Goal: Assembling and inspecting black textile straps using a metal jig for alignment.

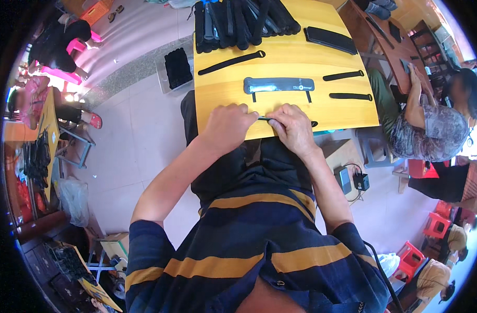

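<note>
My left hand (230,124) and my right hand (293,127) are close together at the near edge of the yellow table. Both have their fingers pinched on a narrow black strap (264,119), stretched level between them. A rounded end shows past my right hand. Just beyond lies a long, shiny dark sleeve (279,85) with a small pale label, two short black strips sticking out below it. Loose black hook-and-loop straps with a slotted end lie around it: one strap (231,62) at the upper left, another strap (343,75) and a third strap (350,96) at the right.
Bundled black straps (243,23) fill the table's far left; a flat black stack (329,40) lies far right. A bin (177,69) of black pieces stands left of the yellow table (217,96). A co-worker (431,122) sits at the right; other people and red stools surround.
</note>
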A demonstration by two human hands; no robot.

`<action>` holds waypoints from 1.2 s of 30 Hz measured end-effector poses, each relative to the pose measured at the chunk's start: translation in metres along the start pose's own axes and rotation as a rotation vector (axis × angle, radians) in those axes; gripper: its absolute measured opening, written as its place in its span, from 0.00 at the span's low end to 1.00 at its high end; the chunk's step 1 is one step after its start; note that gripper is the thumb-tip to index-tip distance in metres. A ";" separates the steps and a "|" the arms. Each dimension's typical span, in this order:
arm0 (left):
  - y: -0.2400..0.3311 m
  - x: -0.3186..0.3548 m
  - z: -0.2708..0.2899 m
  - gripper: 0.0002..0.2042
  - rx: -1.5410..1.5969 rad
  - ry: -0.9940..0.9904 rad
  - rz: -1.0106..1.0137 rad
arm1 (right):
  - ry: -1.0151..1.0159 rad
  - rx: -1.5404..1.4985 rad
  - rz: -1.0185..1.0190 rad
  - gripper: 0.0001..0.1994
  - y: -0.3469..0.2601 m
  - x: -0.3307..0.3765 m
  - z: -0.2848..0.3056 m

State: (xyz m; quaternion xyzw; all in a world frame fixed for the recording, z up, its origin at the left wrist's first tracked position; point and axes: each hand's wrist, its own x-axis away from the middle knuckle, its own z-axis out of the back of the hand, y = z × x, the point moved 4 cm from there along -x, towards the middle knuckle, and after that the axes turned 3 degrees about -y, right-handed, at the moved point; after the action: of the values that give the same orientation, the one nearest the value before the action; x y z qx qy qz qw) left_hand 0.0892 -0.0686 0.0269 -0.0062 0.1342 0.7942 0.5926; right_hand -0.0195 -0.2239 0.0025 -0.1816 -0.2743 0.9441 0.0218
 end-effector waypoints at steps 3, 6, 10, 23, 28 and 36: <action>0.001 -0.001 0.000 0.10 -0.024 -0.001 -0.023 | 0.001 -0.006 -0.001 0.07 0.002 0.000 0.000; 0.000 -0.003 -0.001 0.09 -0.014 0.023 -0.043 | 0.003 -0.012 0.001 0.07 0.003 0.000 0.000; -0.001 -0.005 -0.001 0.09 -0.018 0.019 -0.055 | 0.026 -0.016 0.035 0.06 0.002 -0.001 0.000; 0.001 -0.014 0.000 0.08 -0.076 -0.004 -0.131 | 0.018 0.003 -0.007 0.05 0.003 -0.002 -0.003; -0.002 -0.015 -0.002 0.07 -0.119 0.001 -0.170 | 0.015 -0.010 -0.015 0.05 0.005 -0.002 -0.002; -0.022 -0.005 -0.001 0.08 -0.180 -0.052 -0.164 | 0.011 -0.026 -0.015 0.04 0.008 -0.002 -0.001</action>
State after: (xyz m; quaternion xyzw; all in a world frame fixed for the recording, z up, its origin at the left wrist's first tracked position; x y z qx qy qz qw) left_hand 0.1113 -0.0676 0.0222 -0.0495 0.0459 0.7519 0.6558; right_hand -0.0163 -0.2301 -0.0020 -0.1851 -0.2876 0.9393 0.0280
